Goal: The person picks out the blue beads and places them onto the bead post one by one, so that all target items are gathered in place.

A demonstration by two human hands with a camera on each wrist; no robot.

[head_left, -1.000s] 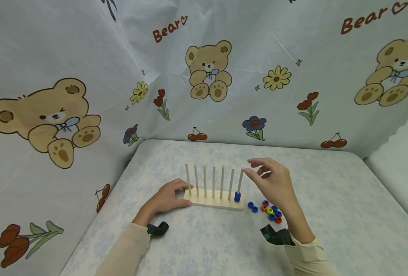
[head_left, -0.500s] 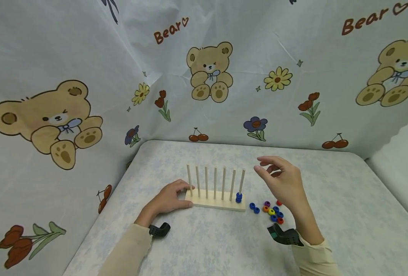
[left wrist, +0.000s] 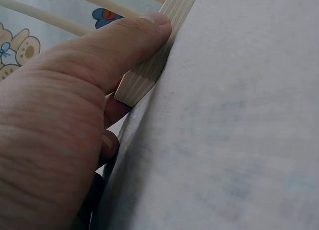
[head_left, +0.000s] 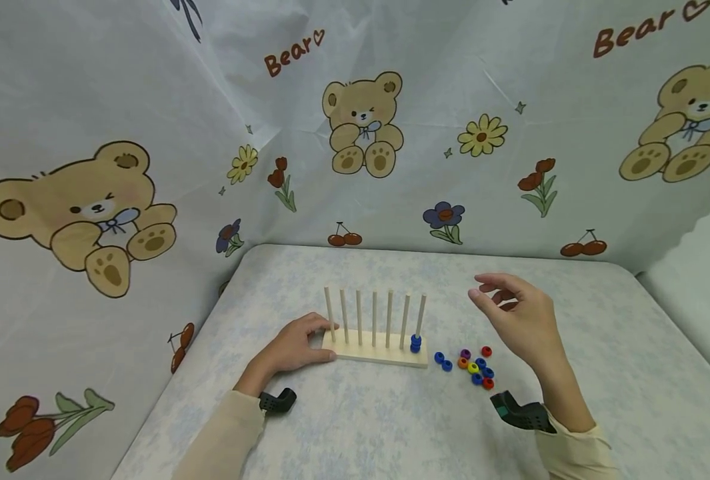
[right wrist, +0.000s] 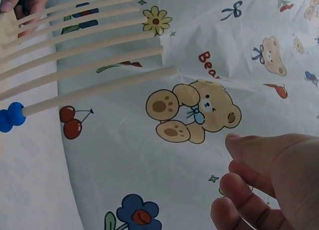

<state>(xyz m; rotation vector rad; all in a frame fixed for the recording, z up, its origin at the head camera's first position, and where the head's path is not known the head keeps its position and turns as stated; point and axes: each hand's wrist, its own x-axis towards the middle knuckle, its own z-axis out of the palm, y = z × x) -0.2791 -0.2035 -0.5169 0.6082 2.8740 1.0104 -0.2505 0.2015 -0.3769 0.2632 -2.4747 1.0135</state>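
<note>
A pale wooden peg stand [head_left: 374,357] with a row of several upright pegs stands on the table. Two blue beads [head_left: 415,343] sit stacked low on its rightmost peg. At the stand's left end my left hand [head_left: 295,343] grips the base, thumb along the front edge and fingers behind; the left wrist view shows the thumb [left wrist: 144,35] pressed on the wood. My right hand [head_left: 521,320] hovers in the air right of the stand, fingers loosely bent. In the right wrist view nothing shows between its thumb and fingers.
Loose beads lie right of the stand: a pair of blue beads [head_left: 443,361], then a cluster with a purple bead [head_left: 465,354], an orange bead [head_left: 463,363], a yellow bead [head_left: 473,368] and several others. A bear-print sheet [head_left: 415,220] hangs behind the table.
My right hand has moved right, away from the rightmost peg, uncovering a red bead behind the cluster. My left hand keeps its grip on the stand.
</note>
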